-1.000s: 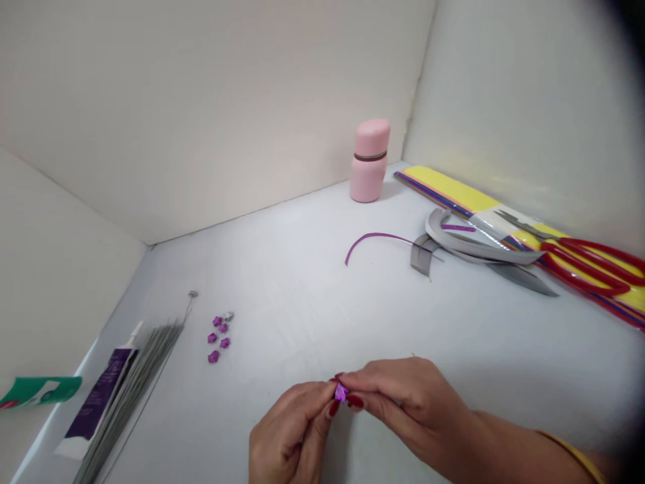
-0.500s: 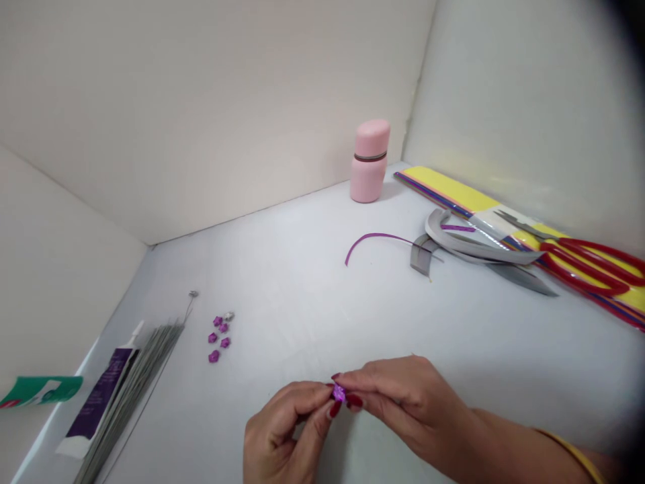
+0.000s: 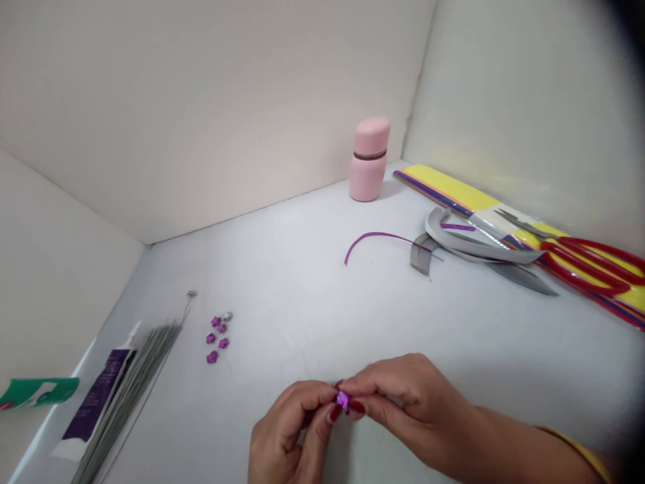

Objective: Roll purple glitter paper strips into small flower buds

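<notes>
Purple piece [image 3: 343, 400] dips slightly
Left hand [image 3: 293, 429] and right hand [image 3: 416, 403] both pinch it by fingertips; handling seems unfinished.

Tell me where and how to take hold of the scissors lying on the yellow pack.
Grip the red handles, probably best with the right hand, which is nearer, coming from the table side. The scissors lie on the yellow pack with their handles at the near right and blades pointing away to the left; the wall runs along the far side.
</notes>
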Tool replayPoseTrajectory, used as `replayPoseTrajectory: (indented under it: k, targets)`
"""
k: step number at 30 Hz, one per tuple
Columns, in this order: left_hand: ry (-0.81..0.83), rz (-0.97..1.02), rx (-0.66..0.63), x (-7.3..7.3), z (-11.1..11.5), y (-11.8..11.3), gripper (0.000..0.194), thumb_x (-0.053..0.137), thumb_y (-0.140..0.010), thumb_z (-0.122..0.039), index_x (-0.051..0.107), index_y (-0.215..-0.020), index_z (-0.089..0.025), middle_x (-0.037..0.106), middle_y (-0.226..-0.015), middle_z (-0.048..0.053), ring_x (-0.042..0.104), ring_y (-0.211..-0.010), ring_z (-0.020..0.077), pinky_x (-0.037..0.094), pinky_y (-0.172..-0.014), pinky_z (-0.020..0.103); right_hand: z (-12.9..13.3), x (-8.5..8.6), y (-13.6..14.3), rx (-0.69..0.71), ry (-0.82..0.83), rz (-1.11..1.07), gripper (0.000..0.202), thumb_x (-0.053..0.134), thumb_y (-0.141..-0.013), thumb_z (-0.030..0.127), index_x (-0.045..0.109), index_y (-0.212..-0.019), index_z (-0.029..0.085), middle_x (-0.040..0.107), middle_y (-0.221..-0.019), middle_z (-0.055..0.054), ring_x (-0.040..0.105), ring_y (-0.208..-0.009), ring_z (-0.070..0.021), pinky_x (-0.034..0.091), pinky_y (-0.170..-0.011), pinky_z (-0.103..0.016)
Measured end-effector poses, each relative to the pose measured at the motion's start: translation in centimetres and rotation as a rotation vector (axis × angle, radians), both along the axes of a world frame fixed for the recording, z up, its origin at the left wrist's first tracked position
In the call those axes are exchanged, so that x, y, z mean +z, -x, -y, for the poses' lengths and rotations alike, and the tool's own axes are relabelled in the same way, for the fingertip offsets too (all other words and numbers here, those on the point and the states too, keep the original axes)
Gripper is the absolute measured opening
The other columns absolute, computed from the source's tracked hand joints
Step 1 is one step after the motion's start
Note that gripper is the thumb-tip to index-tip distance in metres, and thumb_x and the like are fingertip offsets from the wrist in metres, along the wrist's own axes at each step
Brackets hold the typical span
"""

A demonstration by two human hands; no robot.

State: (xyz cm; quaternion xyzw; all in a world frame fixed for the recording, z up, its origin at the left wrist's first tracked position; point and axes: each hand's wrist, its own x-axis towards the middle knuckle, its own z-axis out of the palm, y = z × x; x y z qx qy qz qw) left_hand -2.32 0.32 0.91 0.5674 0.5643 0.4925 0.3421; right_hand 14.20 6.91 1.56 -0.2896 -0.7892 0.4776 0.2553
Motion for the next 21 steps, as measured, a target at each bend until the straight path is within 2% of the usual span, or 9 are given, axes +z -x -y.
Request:
replayPoseTrajectory:
  k: [7,11,14,17,21]
  targets:
    - [-0.011,-0.102,0.038,-0.5,0.2,-0.3,0.017,0.056,-0.079,-0.011,0.066,-0.082,-0.025,0.068,-0.075,-0.002,0.062,-0.067,0.0105,0.046,-0.064,0.016,0.3,-0.7,0.1,-0.036,-0.051,0.021,0.02,0.046,-0.087,0.018,0.066,-0.09,0.019,0.07,-0.073,-0.001,0.064,-0.064,-0.0094,0.046,-0.062,-0.015]
    - [0.003,-0.073,0.043,-0.8,0.1,-0.4,0.014,0.056,-0.08,-0.014,0.066,-0.083,-0.023,0.069,-0.077,0.001,0.063,-0.068,0.0124,0.048,-0.064,0.018,0.3,-0.8,0.3,-0.051,-0.006,0.021,0.021,0.046,-0.086,0.016,0.067,-0.089,0.018,0.07,-0.073,-0.001,0.063,-0.064,-0.0099,0.046,-0.062,-0.016]
    - [0.034,-0.002,0.06,-1.3,0.2,-0.6,0.012,0.056,-0.08,-0.017,0.066,-0.086,-0.021,0.07,-0.079,0.002,0.065,-0.072,0.0131,0.05,-0.066,0.018,0.3,-0.7,0.4,-0.112,0.045,0.027,0.021,0.047,-0.086,0.017,0.068,-0.088,0.017,0.07,-0.072,-0.001,0.063,-0.064,-0.0108,0.047,-0.061,-0.017]
    - [0.016,0.064,0.141,-1.7,0.3,-0.9,0.016,0.061,-0.077,-0.019,0.065,-0.092,-0.022,0.071,-0.08,0.001,0.067,-0.071,0.0135,0.053,-0.065,0.019,0.5,-0.7,0.5,-0.161,0.062,0.036,0.019,0.049,-0.084,0.018,0.068,-0.087,0.017,0.071,-0.072,-0.002,0.064,-0.063,-0.0115,0.048,-0.061,-0.018]
    - [-0.043,-0.017,0.165,-1.6,0.5,-0.8,0.015,0.064,-0.074,-0.014,0.067,-0.085,-0.023,0.07,-0.078,0.0,0.066,-0.068,0.0125,0.052,-0.063,0.017,0.7,-0.6,0.5,-0.161,0.036,0.03,0.018,0.051,-0.083,0.016,0.068,-0.088,0.018,0.072,-0.074,-0.001,0.065,-0.065,-0.0118,0.049,-0.062,-0.018]
